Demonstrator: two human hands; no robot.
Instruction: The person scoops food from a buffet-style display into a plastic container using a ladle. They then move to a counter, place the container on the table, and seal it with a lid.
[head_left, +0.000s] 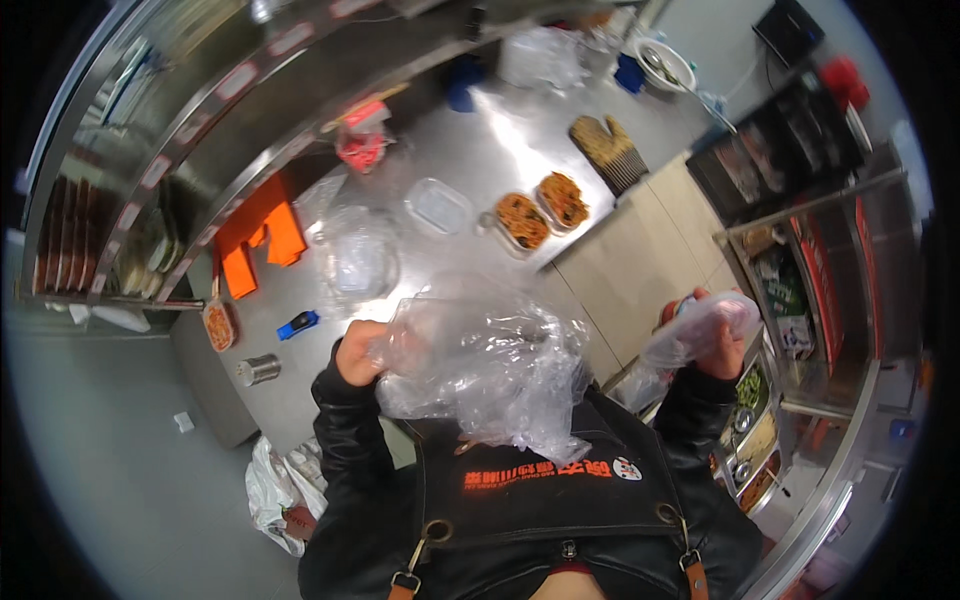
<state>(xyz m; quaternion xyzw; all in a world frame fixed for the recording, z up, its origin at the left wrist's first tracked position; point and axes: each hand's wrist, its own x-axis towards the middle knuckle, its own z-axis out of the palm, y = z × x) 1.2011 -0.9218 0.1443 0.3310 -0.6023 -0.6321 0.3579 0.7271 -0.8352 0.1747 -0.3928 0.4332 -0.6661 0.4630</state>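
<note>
My left hand grips the edge of a large clear plastic bag, which hangs crumpled in front of my apron. In my right hand are clear plastic lids or shallow containers; exactly which I cannot tell. Two filled food containers stand side by side near the steel table's edge. Left of them lies a clear plastic lid or empty container. A bagged stack of clear plastic containers rests nearer my left hand.
The steel table also holds an oven mitt, orange cloth or gloves, a blue tape-like item and a metal shaker. Shelving runs along the back. Food trays stand at right; a white bag lies lower left.
</note>
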